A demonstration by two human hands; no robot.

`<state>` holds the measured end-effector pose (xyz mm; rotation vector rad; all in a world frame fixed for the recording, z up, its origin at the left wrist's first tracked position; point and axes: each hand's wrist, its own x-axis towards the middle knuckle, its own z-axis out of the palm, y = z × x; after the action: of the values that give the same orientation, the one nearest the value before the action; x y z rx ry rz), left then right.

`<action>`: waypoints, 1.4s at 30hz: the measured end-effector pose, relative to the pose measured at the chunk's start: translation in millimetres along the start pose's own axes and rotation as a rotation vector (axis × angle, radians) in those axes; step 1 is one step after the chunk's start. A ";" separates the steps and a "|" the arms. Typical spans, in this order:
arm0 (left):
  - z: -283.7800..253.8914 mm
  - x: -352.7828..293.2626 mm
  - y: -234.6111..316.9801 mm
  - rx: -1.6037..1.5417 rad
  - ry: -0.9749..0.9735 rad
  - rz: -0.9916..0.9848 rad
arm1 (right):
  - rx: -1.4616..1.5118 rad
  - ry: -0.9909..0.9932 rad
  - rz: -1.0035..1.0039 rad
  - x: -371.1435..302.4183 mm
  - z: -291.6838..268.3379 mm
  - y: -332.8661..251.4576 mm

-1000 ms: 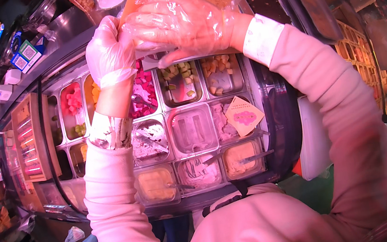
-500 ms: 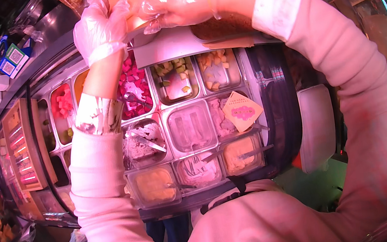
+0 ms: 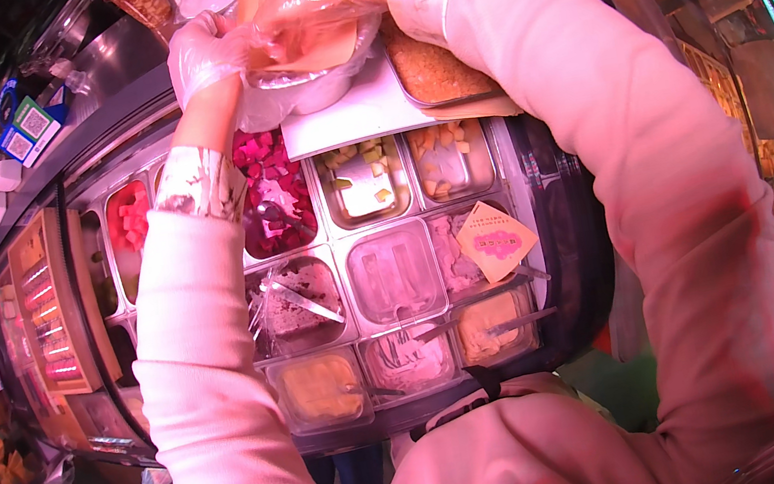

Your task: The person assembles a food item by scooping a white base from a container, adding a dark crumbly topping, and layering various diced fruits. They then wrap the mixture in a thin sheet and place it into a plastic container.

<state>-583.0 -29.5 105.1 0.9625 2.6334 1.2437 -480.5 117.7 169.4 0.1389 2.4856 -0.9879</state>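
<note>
At the far edge of the counter, both my hands wear clear plastic gloves. My left hand is closed at the left side of a thin clear plastic bag, its fingers curled by the rim. My right hand reaches over from the right, bent down onto a flat tan paper piece; its fingertips are partly hidden. The paper lies over the bag, and a white rounded container shows beneath. I cannot tell whether the paper is inside the bag.
Metal pans of diced fruit and creamy fillings fill the counter below my hands. A white board and a tray of brown crumbly food lie behind them. A tan card rests on one pan. A clear cup stands far left.
My right hand has shifted left and folded downward, closer to my left hand. The tan paper has come lower, and the clear bag and white container now show beneath it.
</note>
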 end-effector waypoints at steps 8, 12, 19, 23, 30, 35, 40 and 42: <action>11.5 -33.9 16.4 -0.007 -0.039 0.055 | -0.382 0.129 -0.233 -30.3 36.0 14.5; 10.2 -40.3 10.3 -0.036 -0.027 0.083 | -0.154 0.730 -0.519 -84.7 55.3 5.2; 5.8 -86.8 3.1 -0.543 0.090 -0.008 | -0.396 0.413 0.573 -225.0 240.6 94.7; 21.6 -138.3 12.8 -0.488 0.265 0.061 | -0.345 0.403 0.944 -214.1 353.2 156.6; 5.3 -265.2 32.7 -0.754 0.132 0.112 | -0.288 0.384 0.588 -273.2 299.7 114.1; 14.9 -351.8 32.4 -0.656 -0.143 0.134 | 0.434 1.482 0.753 -387.1 133.6 130.0; 53.3 -421.9 80.1 -0.631 -0.576 0.385 | 0.934 1.526 0.031 -464.2 76.8 264.5; 60.4 -443.8 114.7 -0.908 -0.975 0.148 | 0.969 1.447 0.030 -471.5 59.3 311.9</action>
<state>-150.2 -186.6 62.7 1.1312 1.1109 1.2926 41.2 342.4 149.2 1.6765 2.5997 -2.6285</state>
